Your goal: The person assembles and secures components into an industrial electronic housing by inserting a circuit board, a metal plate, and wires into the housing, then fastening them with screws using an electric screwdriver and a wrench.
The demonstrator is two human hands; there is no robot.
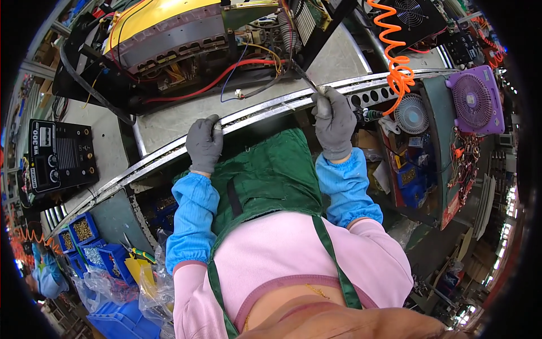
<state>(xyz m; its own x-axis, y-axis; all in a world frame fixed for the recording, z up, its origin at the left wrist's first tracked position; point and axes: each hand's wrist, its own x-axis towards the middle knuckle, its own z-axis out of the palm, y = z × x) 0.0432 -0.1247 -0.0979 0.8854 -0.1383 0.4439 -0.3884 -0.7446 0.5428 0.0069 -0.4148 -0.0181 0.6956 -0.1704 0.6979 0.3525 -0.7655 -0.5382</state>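
My left hand (205,142), in a grey glove, rests against the metal rail (265,107) along the bench's front edge. Its fingers are curled in, and whatever they may hold is hidden. Farther right, my right hand (334,121), gloved too, closes on a thin dark rod (305,77) that points up and left toward the machine. Whether it is a tool or a stiff cable I cannot tell. Beyond the rail stands the opened machine (169,51), with a yellow top sheet, a red cable (226,72) and loose wires. A small connector (239,94) on a blue wire lies before it.
A black power unit (61,155) with knobs sits at the bench's left end. Blue bins (84,229) of small fasteners stand below it. An orange coiled hose (389,39) hangs at the right, near a purple fan (476,100) and a round grey fan (411,114).
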